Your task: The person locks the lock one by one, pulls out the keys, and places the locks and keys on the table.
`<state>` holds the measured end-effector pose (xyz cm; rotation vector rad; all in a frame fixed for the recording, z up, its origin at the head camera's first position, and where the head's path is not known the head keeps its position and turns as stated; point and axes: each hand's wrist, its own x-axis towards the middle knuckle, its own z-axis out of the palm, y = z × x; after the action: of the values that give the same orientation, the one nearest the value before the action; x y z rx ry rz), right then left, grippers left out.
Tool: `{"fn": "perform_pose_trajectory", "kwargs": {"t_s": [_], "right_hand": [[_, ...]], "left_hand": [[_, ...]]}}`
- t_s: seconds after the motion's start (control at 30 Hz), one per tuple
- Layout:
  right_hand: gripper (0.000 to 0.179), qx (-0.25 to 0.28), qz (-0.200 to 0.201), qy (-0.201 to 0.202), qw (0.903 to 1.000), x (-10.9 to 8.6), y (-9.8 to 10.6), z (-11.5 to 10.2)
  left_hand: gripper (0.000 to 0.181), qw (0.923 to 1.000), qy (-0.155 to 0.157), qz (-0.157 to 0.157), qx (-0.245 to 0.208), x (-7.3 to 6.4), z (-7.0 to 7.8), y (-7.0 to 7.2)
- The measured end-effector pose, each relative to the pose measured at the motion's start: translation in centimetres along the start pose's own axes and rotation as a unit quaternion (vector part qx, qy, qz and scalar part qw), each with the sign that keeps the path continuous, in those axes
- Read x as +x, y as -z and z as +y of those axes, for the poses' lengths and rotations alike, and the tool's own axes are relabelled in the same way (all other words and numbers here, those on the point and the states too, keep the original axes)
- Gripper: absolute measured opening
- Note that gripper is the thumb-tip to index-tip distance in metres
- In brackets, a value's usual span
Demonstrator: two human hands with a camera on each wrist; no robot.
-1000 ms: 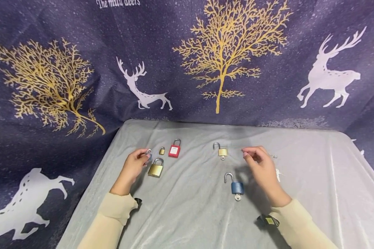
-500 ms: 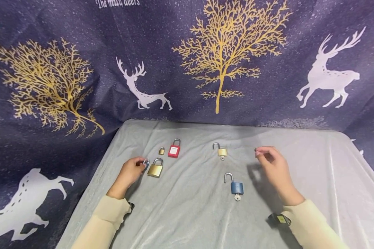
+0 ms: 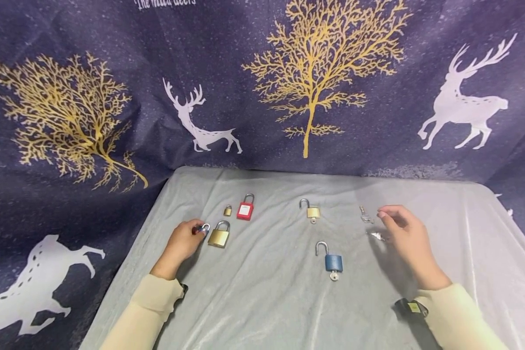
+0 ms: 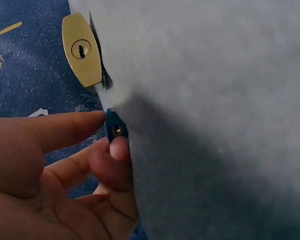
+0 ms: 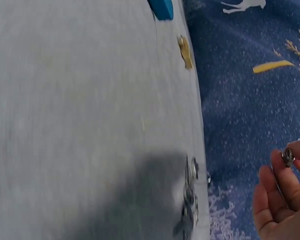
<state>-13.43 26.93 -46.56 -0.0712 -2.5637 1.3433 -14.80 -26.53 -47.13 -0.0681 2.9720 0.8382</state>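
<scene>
Grey cloth under dark deer-print backdrop. Left hand pinches small blue padlock beside large brass padlock; right hand, thumb and fingertip nearly together, pinches small metal piece near loose keys. Best: steady padlock by sides, keyhole clear.

On the table, three padlocks lie right of the padlock in the left hand; two keyed padlocks lie mid-table, front to back; loose keys lie left of the right hand.

Navy deer-print backdrop behind grey-draped table
</scene>
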Motion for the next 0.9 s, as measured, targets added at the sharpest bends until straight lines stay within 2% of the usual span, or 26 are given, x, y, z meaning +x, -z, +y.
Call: {"fn": "perform_pose_trajectory", "kwargs": {"t_s": [0.17,0.47,0.7,0.9], "right_hand": [[0.03,-0.01,-0.007,-0.009,0.9999,0.0,0.9,0.6],[0.032,-0.062,-0.023,-0.023,0.9976,0.3,2.5,1.7],[0.037,-0.098,-0.041,-0.052,0.9929,0.7,3.1,2.2],[0.039,-0.116,-0.065,-0.054,0.9897,0.7,3.6,3.1]], "left_hand": [[0.031,0.9998,0.006,0.014,0.016,-0.3,0.5,0.0],[0.036,0.9995,0.023,0.021,-0.003,-0.6,1.5,0.1],[0.022,0.9998,-0.005,0.018,-0.013,-0.8,3.5,0.3],[0.022,0.9993,-0.022,0.009,-0.028,-1.3,5.4,0.1]]}}
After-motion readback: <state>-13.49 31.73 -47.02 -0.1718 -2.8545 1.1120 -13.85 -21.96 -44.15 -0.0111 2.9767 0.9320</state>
